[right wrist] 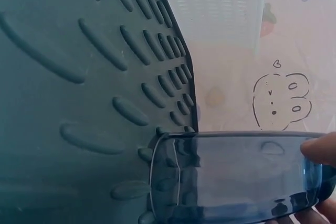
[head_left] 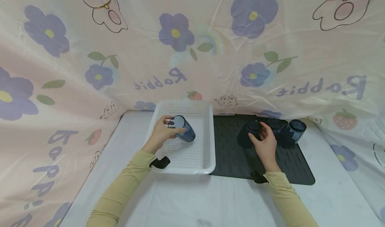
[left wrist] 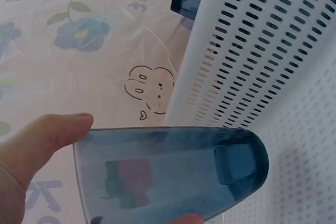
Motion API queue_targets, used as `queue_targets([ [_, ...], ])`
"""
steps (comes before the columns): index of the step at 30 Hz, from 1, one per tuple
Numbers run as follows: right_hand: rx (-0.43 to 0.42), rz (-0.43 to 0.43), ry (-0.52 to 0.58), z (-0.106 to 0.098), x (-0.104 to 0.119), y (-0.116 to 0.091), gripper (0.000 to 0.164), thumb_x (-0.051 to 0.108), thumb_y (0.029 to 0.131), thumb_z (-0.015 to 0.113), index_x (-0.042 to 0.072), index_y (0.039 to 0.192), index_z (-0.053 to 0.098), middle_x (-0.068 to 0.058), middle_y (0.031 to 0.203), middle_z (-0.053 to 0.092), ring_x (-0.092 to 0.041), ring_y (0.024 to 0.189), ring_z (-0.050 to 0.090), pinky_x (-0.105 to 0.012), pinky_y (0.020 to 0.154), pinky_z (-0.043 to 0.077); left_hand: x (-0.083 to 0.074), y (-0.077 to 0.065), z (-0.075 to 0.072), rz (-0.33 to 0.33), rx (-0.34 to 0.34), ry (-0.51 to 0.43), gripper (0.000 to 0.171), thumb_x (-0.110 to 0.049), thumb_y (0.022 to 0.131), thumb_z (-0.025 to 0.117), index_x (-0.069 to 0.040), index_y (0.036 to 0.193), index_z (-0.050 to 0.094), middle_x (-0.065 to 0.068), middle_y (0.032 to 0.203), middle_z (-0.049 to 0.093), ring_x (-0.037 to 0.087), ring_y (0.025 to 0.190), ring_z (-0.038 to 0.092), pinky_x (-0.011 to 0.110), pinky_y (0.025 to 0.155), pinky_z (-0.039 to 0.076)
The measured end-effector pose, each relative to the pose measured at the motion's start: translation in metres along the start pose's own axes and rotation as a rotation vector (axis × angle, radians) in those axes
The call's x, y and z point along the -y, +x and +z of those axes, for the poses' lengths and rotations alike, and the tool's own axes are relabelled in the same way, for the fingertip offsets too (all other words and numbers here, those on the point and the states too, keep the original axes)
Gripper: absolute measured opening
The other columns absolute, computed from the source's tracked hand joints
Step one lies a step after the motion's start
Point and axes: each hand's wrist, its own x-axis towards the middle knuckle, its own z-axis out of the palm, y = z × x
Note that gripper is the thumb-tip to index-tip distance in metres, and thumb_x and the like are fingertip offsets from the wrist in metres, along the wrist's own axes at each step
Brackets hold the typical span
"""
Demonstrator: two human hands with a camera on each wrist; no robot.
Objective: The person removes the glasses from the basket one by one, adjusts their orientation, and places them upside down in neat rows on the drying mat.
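My left hand (head_left: 161,133) holds a clear blue glass tumbler (head_left: 187,132) by its rim end, inside the outline of the white perforated basket (head_left: 212,150). That tumbler leans, its thick base pointing down and right; in the left wrist view its base (left wrist: 241,163) lies close to the basket's wall. On the dark ribbed mat (head_left: 230,160), my right hand (head_left: 266,146) grips a second blue tumbler (head_left: 246,137) near its base. This one stands upside down, its rim right at the mat in the right wrist view, where the thumb (right wrist: 320,150) lies along the base end.
Two more blue tumblers, one behind my right hand (head_left: 274,124) and one at the mat's right edge (head_left: 293,132), stand close together. A white cloth (head_left: 180,200) covers the table. Behind it hangs a flowered curtain (head_left: 207,70).
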Motion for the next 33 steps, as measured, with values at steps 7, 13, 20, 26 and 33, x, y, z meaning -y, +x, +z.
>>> queue_targets([
  [7, -0.004, -0.005, -0.004, 0.0, 0.002, 0.0, 0.064, 0.002, 0.081, 0.075, 0.001, 0.138, 0.044, -0.02, 0.132, 0.05, -0.034, 0.123, 0.049, -0.046, 0.103, 0.04, -0.01, 0.001, 0.007, 0.032, -0.06, -0.162, 0.078, -0.015, 0.072, 0.086, -0.007, 0.136, 0.041, 0.021, 0.123, 0.039, 0.03, 0.086, 0.061, 0.038, 0.076, 0.058],
  [13, -0.011, -0.017, -0.002, 0.0, 0.002, 0.0, 0.064, 0.0, 0.081, 0.075, 0.001, 0.137, 0.045, -0.02, 0.131, 0.052, -0.033, 0.122, 0.051, -0.045, 0.102, 0.041, -0.017, 0.0, 0.013, 0.078, -0.089, -0.333, 0.071, -0.01, 0.077, 0.081, -0.007, 0.135, 0.04, 0.02, 0.123, 0.038, 0.03, 0.082, 0.058, 0.041, 0.077, 0.058],
  [20, -0.003, -0.018, 0.007, 0.0, 0.003, -0.001, 0.064, 0.0, 0.081, 0.074, -0.001, 0.137, 0.044, -0.021, 0.13, 0.051, -0.034, 0.121, 0.051, -0.046, 0.102, 0.04, -0.018, 0.0, 0.023, 0.086, -0.091, -0.429, 0.066, -0.009, 0.079, 0.079, -0.007, 0.133, 0.041, 0.019, 0.121, 0.038, 0.028, 0.084, 0.06, 0.043, 0.078, 0.058],
  [26, 0.002, -0.013, 0.009, 0.0, 0.003, -0.001, 0.063, 0.0, 0.082, 0.073, -0.002, 0.138, 0.044, -0.023, 0.131, 0.05, -0.037, 0.122, 0.05, -0.047, 0.102, 0.04, -0.02, 0.001, 0.032, 0.076, -0.085, -0.468, 0.066, -0.009, 0.081, 0.078, -0.005, 0.135, 0.04, 0.02, 0.122, 0.038, 0.032, 0.096, 0.059, 0.045, 0.077, 0.057],
  [33, -0.016, -0.023, 0.025, 0.001, 0.004, -0.001, 0.063, -0.002, 0.081, 0.073, -0.003, 0.136, 0.044, -0.024, 0.129, 0.05, -0.038, 0.12, 0.05, -0.048, 0.102, 0.04, -0.026, 0.0, 0.042, 0.105, -0.07, -0.522, 0.063, -0.009, 0.084, 0.075, -0.005, 0.135, 0.039, 0.02, 0.121, 0.04, 0.031, 0.101, 0.055, 0.046, 0.077, 0.057],
])
